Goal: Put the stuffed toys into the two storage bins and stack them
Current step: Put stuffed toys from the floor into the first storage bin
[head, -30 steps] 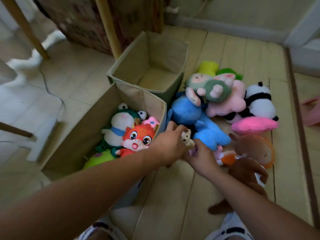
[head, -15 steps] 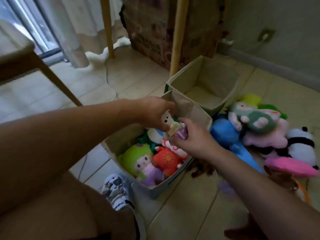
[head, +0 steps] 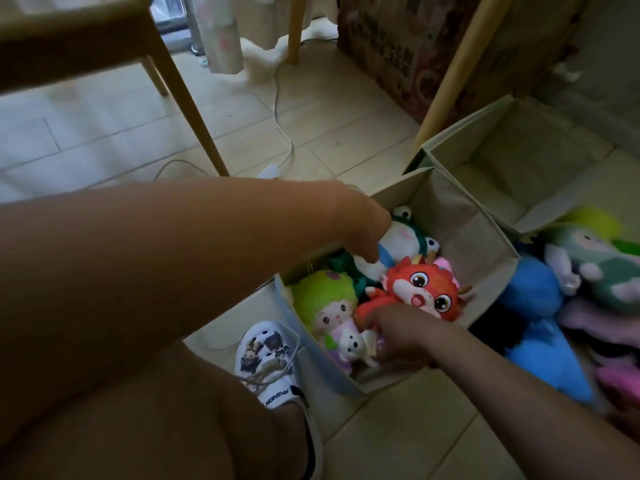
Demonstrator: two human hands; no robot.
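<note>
The near beige storage bin [head: 485,220] holds a frog toy [head: 403,237], a red dragon toy [head: 422,289] and a green-haired doll [head: 325,306]. My left hand [head: 363,230] reaches into it, fingers down against the frog toy, gripping nothing. My right hand [head: 401,337] is low in the bin's near corner, closed on a small white toy [head: 349,346] pressed beside the doll. The far bin [head: 502,143] has nothing inside. To the right on the floor lie a blue plush [head: 533,292], a grey-green doll [head: 606,271] and a pink plush [head: 595,323].
Wooden furniture legs [head: 194,109] [head: 446,77] stand behind the bins. A white cable [head: 280,109] runs across the tiles. A printed cardboard box [head: 391,46] sits at the back. My shoe [head: 266,358] is just left of the near bin.
Both hands carried the small white toy from the floor pile over the near bin. My right hand has lowered it inside, and my left hand has let go and moved to the frog toy.
</note>
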